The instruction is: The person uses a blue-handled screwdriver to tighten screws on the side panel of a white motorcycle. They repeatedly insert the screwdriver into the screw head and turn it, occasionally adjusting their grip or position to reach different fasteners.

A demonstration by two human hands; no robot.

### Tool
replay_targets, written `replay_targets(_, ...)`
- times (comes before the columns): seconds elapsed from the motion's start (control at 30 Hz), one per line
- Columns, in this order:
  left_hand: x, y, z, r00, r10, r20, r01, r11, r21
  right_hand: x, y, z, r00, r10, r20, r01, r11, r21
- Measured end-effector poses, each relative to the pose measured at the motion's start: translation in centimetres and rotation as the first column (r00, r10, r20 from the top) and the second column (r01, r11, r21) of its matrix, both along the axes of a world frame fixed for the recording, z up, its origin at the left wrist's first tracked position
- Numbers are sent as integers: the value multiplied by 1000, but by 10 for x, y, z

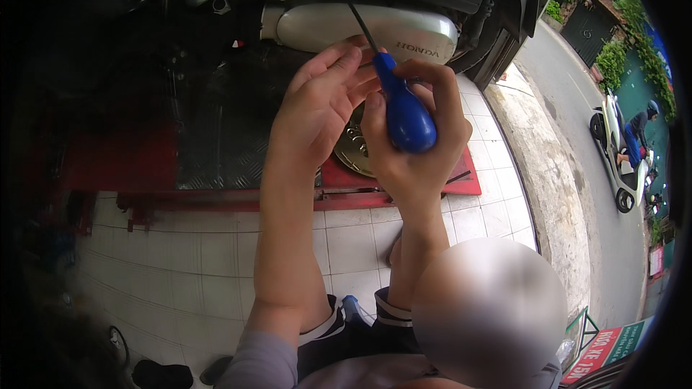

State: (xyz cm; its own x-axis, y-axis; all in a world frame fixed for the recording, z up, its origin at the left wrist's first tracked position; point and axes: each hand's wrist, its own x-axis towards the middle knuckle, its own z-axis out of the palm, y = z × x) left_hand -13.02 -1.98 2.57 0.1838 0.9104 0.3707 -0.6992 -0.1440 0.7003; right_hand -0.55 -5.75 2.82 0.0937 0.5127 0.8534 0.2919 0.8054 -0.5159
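Note:
My right hand point(419, 119) is wrapped round the bulbous blue handle of a screwdriver point(409, 119). Its dark shaft slants up and left, the tip overlapping the silver cover point(324, 23) on a motorbike's side; whether it touches anything there I cannot tell. Just left of the shaft, my left hand point(317, 94) has its palm turned toward the tool. Those fingers are partly stretched and apart, some of them passing behind the shaft. Below the hands, partly hidden by them, a round metal dish point(349, 150) holds several small metal parts.
The dish sits on a red-edged lift platform point(465, 180) with a dark tread plate point(231, 151) to its left. White floor tiles point(209, 259) spread below. On the right, beyond a concrete kerb point(540, 137), a person point(636, 133) rides a white scooter along the road.

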Motion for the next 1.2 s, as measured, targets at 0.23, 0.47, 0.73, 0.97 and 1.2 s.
replay_targets(0.23, -17, 92, 27, 692, 578, -432, -572, 804, 159, 21, 5, 10, 1000, 3, -26, -1, 997, 77)
replay_targets(0.47, -13, 124, 45, 657, 526, -541, -607, 794, 34, 39, 11, 9, 996, 85, -42, -83, 996, 34)
replay_targets(0.73, -15, 139, 42, 691, 527, -495, -604, 797, 6, 61, 12, 14, 985, 72, 154, -80, 996, 41)
replay_targets(0.97, -18, 121, 8, 757, 491, -431, -512, 856, 74, 85, -6, 24, 979, 193, -63, -185, 975, 124)
replay_targets(1.2, -3, 84, -129, 952, 87, -293, -206, 891, -405, 104, -9, 26, 967, 180, -182, -222, 942, -251)
